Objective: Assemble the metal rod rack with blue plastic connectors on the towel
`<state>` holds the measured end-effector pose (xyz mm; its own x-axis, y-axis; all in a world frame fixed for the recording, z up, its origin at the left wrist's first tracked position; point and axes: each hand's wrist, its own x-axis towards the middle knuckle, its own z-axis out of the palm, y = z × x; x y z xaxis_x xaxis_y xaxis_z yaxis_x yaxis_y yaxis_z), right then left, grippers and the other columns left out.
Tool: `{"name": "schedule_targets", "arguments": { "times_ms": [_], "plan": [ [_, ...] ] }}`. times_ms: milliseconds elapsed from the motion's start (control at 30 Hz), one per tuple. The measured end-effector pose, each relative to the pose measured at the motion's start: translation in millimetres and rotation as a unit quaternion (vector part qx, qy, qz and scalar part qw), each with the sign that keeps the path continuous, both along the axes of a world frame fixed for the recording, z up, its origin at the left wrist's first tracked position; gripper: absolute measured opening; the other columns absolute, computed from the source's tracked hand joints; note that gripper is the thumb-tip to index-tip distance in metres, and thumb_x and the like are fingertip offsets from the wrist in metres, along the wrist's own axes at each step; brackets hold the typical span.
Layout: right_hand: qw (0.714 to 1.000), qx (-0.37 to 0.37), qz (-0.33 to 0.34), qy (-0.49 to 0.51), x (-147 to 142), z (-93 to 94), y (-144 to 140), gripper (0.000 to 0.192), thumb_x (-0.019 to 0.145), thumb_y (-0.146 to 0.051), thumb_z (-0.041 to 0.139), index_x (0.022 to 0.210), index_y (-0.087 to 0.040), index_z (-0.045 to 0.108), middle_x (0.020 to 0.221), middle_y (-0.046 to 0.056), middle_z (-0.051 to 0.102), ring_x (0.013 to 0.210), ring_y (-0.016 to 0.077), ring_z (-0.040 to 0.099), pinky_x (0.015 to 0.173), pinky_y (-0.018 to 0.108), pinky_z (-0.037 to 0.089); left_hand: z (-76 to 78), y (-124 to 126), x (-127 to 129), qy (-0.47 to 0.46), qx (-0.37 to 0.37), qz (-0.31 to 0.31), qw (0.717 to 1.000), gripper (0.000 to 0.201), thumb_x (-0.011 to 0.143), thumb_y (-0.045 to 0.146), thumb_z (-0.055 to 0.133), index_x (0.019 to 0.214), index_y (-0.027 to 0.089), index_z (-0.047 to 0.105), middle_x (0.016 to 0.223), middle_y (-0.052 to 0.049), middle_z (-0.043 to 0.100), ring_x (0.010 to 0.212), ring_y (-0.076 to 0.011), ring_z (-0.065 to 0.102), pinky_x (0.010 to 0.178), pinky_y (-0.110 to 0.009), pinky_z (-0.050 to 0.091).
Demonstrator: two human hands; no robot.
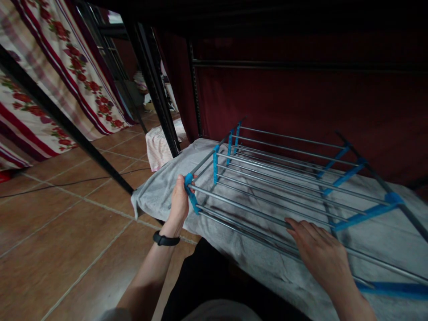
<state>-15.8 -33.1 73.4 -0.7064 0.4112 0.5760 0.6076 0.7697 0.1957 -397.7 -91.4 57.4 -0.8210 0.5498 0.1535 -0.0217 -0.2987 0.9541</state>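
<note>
The rack [301, 178] is on the grey sheet [247, 255], its near side in both hands. The left hand [180, 198] has its fingers closed round a blue joint [192, 199], partly hidden; the right hand [319, 249] has its fingers curled over the front bar [240, 206], nearly closed. The rack looks mostly joined: bars run between blue strips at 2 sides. Whether any joint is left loose, I cannot tell. Bars are slim, round, shiny metal; strips look plastic, flat; the sheet is soft and wrinkled.
</note>
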Motion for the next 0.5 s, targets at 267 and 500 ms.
{"name": "schedule_targets", "arguments": {
  "times_ms": [267,500],
  "plan": [
    [0.999,-0.034,0.018,0.0,0.4,-4.1,4.0,0.026,0.103,-0.029,0.047,0.119,-0.018,0.065,0.097,0.006,0.072,0.079,0.0168,0.066,0.075,0.032,0.044,-1.2,-1.1,-1.0,0.029,-0.026,0.016,0.999,0.068,0.091,0.074,0.04,0.091,0.014,0.072,0.075,-0.006,0.067,0.067,-0.0155,0.057,0.061,-0.026,0.046],
    [0.999,-0.037,0.014,0.003,0.9,-7.0,4.9,0.028,0.103,-0.032,0.047,0.121,-0.018,0.064,0.095,0.005,0.072,0.079,0.0167,0.066,0.077,0.032,0.045,1.4,-4.0,1.1,0.042,-0.034,0.012,0.998,0.071,0.09,0.077,0.04,0.09,0.014,0.074,0.068,-0.004,0.063,0.064,-0.0158,0.055,0.063,-0.028,0.046]
  ]
}}
